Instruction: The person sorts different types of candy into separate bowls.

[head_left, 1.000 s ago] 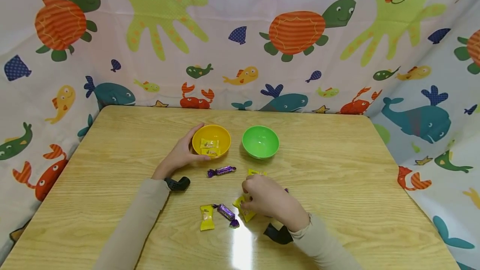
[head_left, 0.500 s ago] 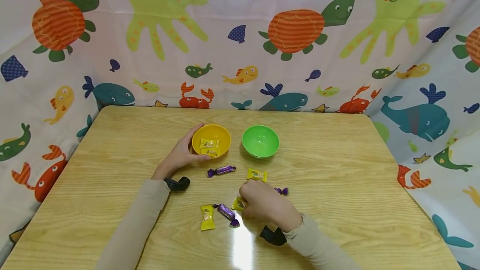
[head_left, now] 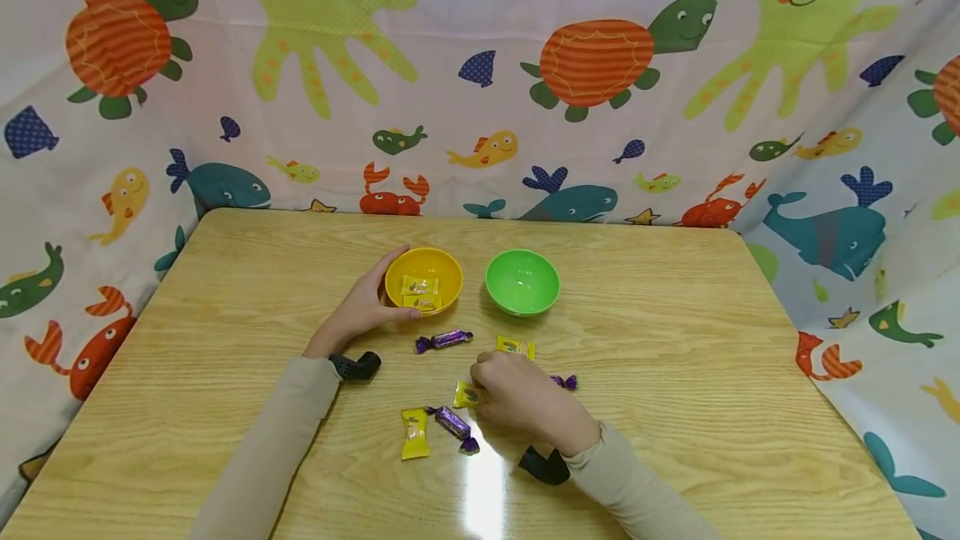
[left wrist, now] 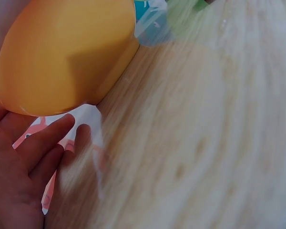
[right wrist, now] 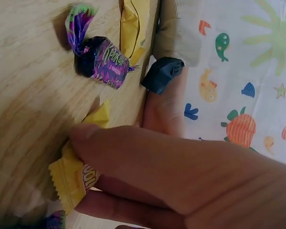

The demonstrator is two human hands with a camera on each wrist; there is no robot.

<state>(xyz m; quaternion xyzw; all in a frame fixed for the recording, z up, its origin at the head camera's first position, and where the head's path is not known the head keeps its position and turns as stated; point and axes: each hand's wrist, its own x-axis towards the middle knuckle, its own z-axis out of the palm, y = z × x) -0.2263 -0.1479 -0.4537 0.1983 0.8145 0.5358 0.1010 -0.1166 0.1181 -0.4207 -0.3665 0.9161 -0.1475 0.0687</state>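
My left hand (head_left: 362, 307) holds the yellow-orange bowl (head_left: 448, 270), its thumb at the near rim and its fingers around the left side. Two yellow-wrapped candies (head_left: 420, 285) lie inside. In the left wrist view, fingers rest against the underside of the bowl (left wrist: 66, 52). My right hand (head_left: 525, 394) pinches another yellow-wrapped candy (head_left: 467, 395) close over the table; the right wrist view shows thumb and fingers on the wrapper (right wrist: 72, 183). Just beyond that hand lies a yellow candy (head_left: 517, 346), and a purple-wrapped candy (head_left: 567, 382) is partly hidden behind it.
To the right of the held bowl stands a green bowl (head_left: 522, 283). Purple candies lie in front of the bowls (head_left: 450, 339) and left of my right hand (head_left: 452, 423), the latter beside a yellow candy (head_left: 415, 433). A sea-animal curtain (head_left: 435, 90) hangs behind the wooden table (head_left: 675, 340).
My right hand has closed on the yellow candy and shifted it slightly left and away from me. The left hand stays on the yellow-orange bowl.
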